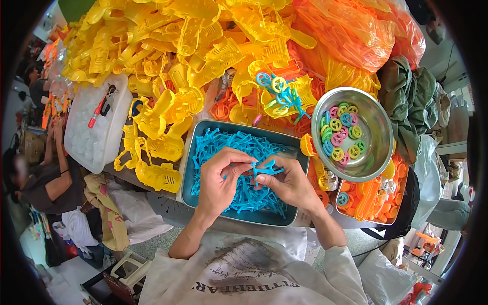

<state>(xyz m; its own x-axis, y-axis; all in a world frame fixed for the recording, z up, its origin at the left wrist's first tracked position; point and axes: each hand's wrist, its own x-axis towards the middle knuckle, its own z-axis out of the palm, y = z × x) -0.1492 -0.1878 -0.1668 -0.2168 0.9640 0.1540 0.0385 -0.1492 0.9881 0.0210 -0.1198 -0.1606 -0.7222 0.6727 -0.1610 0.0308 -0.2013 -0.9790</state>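
My left hand (221, 179) and my right hand (291, 185) meet over a metal tray (301, 168) heaped with thin blue plastic pieces (213, 147). Between them they hold a small blue plastic part (268, 169) with short arms. Thumb and forefinger of my right hand pinch its body; my left fingertips close on its left end. To the right, a round steel bowl (373, 163) contains several small wheels (336, 124) in pink, yellow, green and blue. Beyond the tray, blue parts fitted with coloured wheels (285, 96) lie on a yellow plastic moulding.
Yellow plastic mouldings (168, 46) pile high at the back, beside orange plastic bags (351, 35). At left stands a white tub (81, 127) with a red-handled screwdriver (95, 116). Orange parts fill a tray (394, 216) below the bowl. Another person (48, 178) sits at far left.
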